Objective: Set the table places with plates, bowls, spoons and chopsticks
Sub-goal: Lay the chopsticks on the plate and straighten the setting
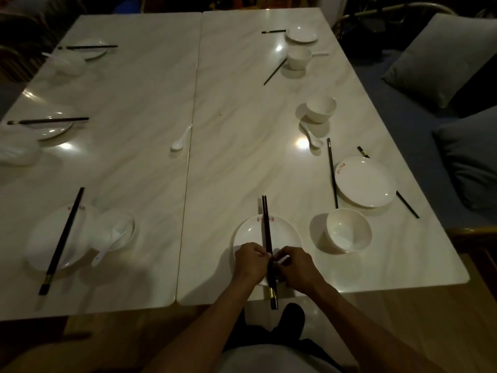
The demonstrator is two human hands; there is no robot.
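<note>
Both hands met at the near edge of the bench (242,103): the left hand (251,261) and right hand (297,265) each pinched the pair of chopsticks (267,232), which lay lengthwise across the near plate (247,232), butt ends overhanging the edge. The job looked partly done. This place had plate and chopsticks, but its bowl (348,230) stood apart to the right with no spoon in it.

The near-left place looked finished: plate, chopsticks across it, bowl with spoon. Along the left edge 2 more places had chopsticks laid over plates, with what seemed to be bowls beside them, though dim light and glare made that hard to confirm.

The right side was untidy. A plate (365,181) near the right edge sat on 1 chopstick, its mate lying loose beside it; a bowl and spoon stood apart further up. At the far right corner 2 chopsticks lay split either side of a bowl and plate. A stray spoon (180,138) lay mid-bench by the seam, probably meant for the near bowl.

Nothing blocked the hands; grey cushions (435,57) lay off the right edge.
</note>
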